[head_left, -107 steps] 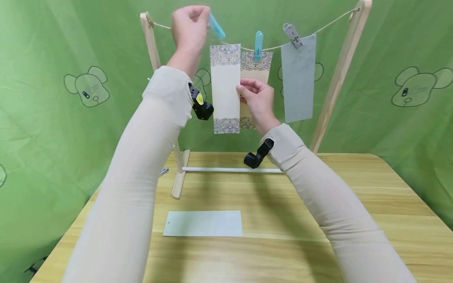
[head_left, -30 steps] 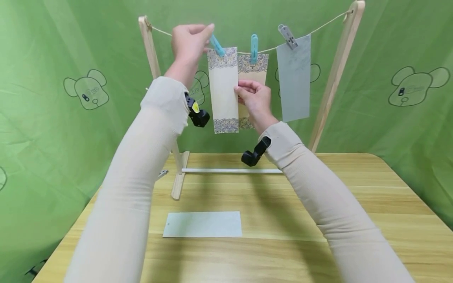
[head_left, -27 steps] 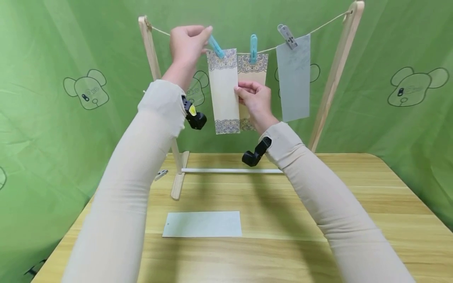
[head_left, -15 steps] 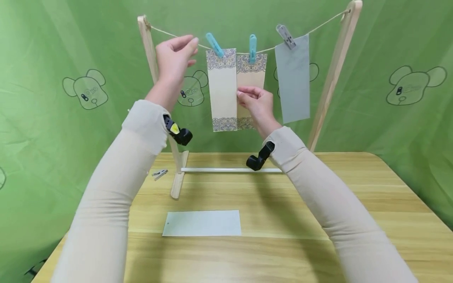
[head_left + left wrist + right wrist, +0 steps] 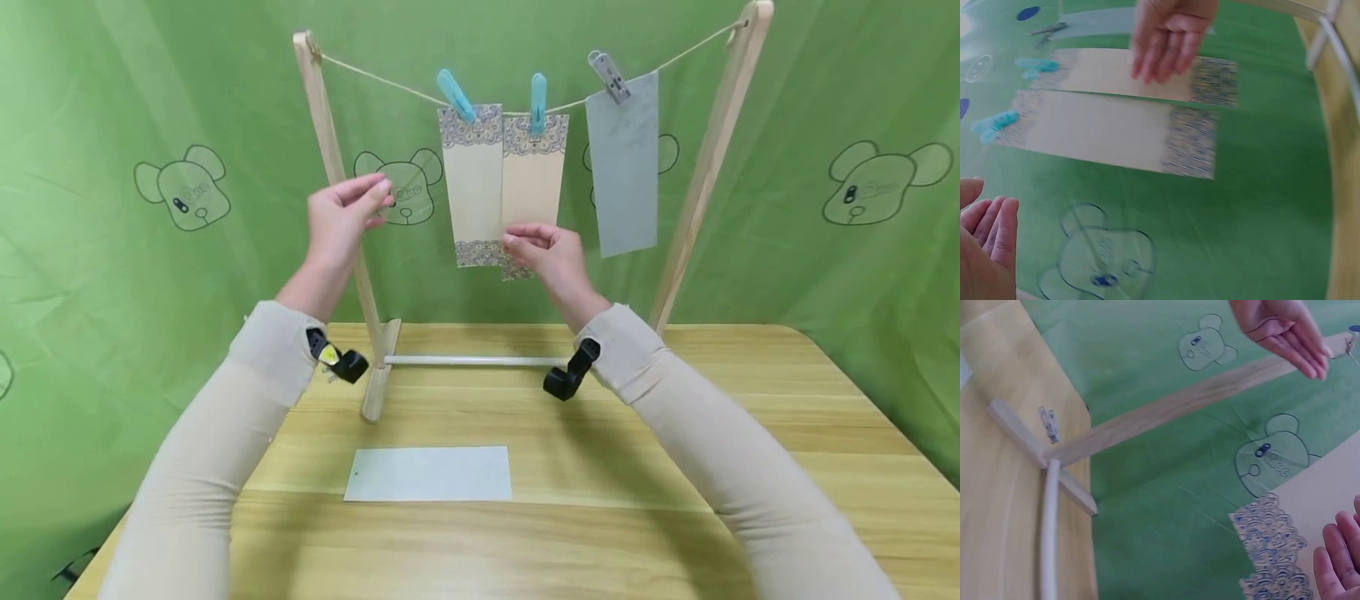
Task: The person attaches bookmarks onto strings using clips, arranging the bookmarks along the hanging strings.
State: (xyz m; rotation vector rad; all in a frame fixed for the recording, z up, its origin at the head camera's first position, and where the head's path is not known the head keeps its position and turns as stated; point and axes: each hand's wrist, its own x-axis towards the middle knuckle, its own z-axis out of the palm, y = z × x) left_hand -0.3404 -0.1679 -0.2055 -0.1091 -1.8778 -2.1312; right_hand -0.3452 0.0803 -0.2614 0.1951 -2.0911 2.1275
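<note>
Two cards with ornate patterned ends hang side by side from the line: a cream card (image 5: 472, 192) on the left and a beige card (image 5: 534, 179) beside it. A blue clothespin (image 5: 456, 96) grips the cream one, tilted left, and a second blue clothespin (image 5: 538, 104) holds the beige one upright. My left hand (image 5: 347, 221) is in the air left of the cards, holding nothing, its fingers loosely extended. Before the beige card's lower part is my right hand (image 5: 551, 262), fingers fairly straight in the left wrist view, with nothing gripped between them.
A grey clothespin (image 5: 609, 77) holds a grey-blue card (image 5: 622, 167) at the line's right. The string (image 5: 375, 77) spans a wooden frame (image 5: 708, 167) with a white bottom bar (image 5: 472, 361). A pale card (image 5: 427, 473) lies on the table, and a loose clothespin (image 5: 1049, 425) lies by the frame's foot.
My left hand has let go of the left blue clothespin, now on the cream card and line, and moved down and left. My right hand has released the cream card's edge and lowered.
</note>
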